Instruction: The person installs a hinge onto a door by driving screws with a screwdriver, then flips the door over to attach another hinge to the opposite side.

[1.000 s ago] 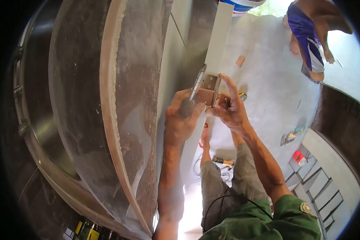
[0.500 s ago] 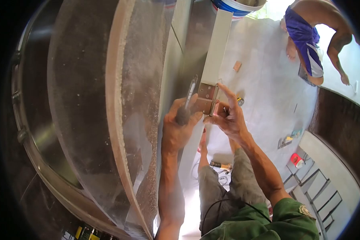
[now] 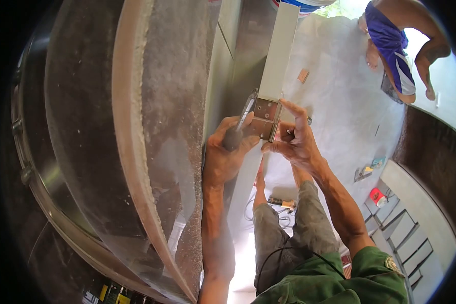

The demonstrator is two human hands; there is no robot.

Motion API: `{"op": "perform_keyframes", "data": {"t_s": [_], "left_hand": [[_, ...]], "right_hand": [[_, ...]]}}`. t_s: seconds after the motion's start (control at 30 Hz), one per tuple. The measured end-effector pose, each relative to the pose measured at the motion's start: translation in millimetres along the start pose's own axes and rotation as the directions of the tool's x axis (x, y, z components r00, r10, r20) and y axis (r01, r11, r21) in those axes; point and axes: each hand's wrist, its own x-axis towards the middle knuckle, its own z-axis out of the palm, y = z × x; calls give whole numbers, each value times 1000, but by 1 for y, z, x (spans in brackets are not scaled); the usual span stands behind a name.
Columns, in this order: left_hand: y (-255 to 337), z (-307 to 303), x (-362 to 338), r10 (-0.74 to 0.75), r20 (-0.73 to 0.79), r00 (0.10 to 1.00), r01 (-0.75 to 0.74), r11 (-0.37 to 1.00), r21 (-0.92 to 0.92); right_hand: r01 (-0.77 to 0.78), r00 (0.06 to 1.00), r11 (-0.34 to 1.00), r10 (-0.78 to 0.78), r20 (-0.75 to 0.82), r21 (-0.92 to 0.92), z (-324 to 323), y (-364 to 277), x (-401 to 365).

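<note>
A metal hinge (image 3: 264, 128) lies against the narrow pale edge of a long door or panel (image 3: 278, 55), its leaves showing screw holes. My right hand (image 3: 300, 148) grips the hinge along its pin side, index finger at the upper end and thumb at the lower end. In my left hand (image 3: 222, 161) is a tool with a dark handle and a narrow metal blade (image 3: 247, 109) pointing away from me; its exact kind is unclear. The fingertips of this hand press at the hinge's near left corner.
Left of the panel stands a large brown slab with a rough pale edge (image 3: 129, 101). A bucket (image 3: 309, 7) is at the far end. On the floor lie a power tool (image 3: 281, 202), a brick-coloured block (image 3: 303, 76) and a red container (image 3: 377, 196). Another person (image 3: 390, 45) bends over at upper right.
The view has shifted slightly, and the hinge with both hands appears a little higher. The blade now leans closer to the panel edge. The other person's arm has drawn in.
</note>
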Motion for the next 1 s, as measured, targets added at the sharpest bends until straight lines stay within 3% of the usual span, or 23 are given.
{"op": "perform_keyframes", "data": {"t_s": [0.33, 0.53, 0.63, 0.73, 0.9, 1.0], "left_hand": [[5, -4, 3, -58, 31, 998, 59, 996, -61], [3, -1, 1, -85, 3, 996, 85, 995, -43], [14, 5, -6, -65, -53, 996, 68, 997, 48], [17, 8, -17, -18, -93, 995, 31, 990, 140], [20, 15, -27, -101, -258, 961, 109, 994, 16], [25, 23, -21, -121, -301, 946, 146, 987, 63]], "right_hand": [[8, 1000, 993, -4, 31, -120, -5, -13, 6], [-83, 997, 996, 83, 0, -22, -4, -13, 5], [-101, 995, 992, 100, -16, -73, -5, -22, -1], [-21, 995, 999, 26, -96, 44, 6, -13, -12], [-347, 910, 820, 412, -49, 456, 17, -18, -36], [-337, 908, 829, 412, -80, 447, 23, -20, -31]]}}
